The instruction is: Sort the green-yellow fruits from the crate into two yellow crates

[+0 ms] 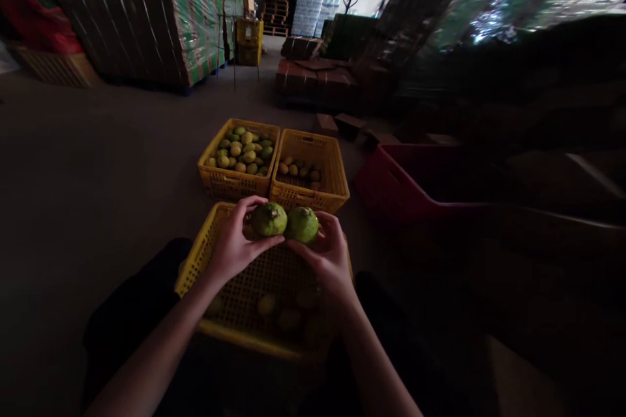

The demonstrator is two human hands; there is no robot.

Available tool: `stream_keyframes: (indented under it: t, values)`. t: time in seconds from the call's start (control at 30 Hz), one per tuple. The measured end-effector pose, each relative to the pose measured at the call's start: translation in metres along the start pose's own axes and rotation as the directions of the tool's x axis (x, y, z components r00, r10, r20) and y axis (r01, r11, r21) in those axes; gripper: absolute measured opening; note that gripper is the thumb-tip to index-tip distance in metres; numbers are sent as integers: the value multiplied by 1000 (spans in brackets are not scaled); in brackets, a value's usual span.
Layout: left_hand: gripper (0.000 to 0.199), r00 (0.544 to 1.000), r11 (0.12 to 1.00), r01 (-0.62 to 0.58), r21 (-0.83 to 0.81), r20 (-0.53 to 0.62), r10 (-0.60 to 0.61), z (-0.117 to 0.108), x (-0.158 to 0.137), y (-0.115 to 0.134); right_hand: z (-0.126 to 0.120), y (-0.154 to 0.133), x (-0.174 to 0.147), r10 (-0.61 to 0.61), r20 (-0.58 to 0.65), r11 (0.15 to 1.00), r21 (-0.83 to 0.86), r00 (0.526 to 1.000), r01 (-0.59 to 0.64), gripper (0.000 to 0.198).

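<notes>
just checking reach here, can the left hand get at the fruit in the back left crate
Probably yes: the back left crate is open on top, its piled fruit uncovered, though the left hand holds a green fruit.

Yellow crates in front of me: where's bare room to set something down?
Bare floor lies left of the far-left crate, itself crowded with piled fruit. In the near crate, bare mesh base shows between your held green fruits and the dim fruits nearest you. Rightward, the red bin crowds the floor.

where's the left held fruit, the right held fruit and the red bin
Left held fruit point(268, 221), head view: middle of green skin
Right held fruit point(302, 227), head view: middle of green skin
Red bin point(392, 194), head view: outer wall
</notes>
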State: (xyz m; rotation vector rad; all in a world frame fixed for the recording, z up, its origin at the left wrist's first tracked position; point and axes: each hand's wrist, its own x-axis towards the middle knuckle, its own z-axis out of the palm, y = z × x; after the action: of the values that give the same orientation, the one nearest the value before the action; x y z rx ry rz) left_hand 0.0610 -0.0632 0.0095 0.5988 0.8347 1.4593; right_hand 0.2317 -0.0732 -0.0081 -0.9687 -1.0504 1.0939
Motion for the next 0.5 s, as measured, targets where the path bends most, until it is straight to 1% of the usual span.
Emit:
stream_keyframes:
  t: [0.13, 0.2, 0.27, 0.3, 0.37, 0.43, 0.5]
  values:
    - [46, 998, 998, 59, -11, -4, -59, -7, 9, 2, -4, -7, 6, 123, 45, 987, 94, 991, -127, 55]
    - [40, 989, 989, 146, 27, 26, -147, -7, 10, 2, -6, -9, 7, 191, 94, 970, 133, 977, -203, 52]
    - [28, 962, 964, 265, 26, 57, -266, -6, 8, 2, -6, -8, 7, 242, 120, 952, 160, 963, -260, 45]
    - [24, 945, 947, 322, -9, 66, -321, -6, 8, 1, -6, -7, 6, 260, 121, 947, 164, 958, -277, 42]
    - [24, 914, 905, 406, -125, 80, -399, -5, 7, 0, -3, -2, 4, 270, 102, 949, 139, 957, -283, 39]
    - [28, 890, 859, 456, -234, 101, -445, -6, 9, -3, -1, 3, 4, 258, 70, 960, 94, 964, -264, 42]
    - [33, 875, 823, 484, -297, 127, -468, -7, 13, -6, 0, 6, 5, 252, 34, 965, 71, 967, -254, 47]
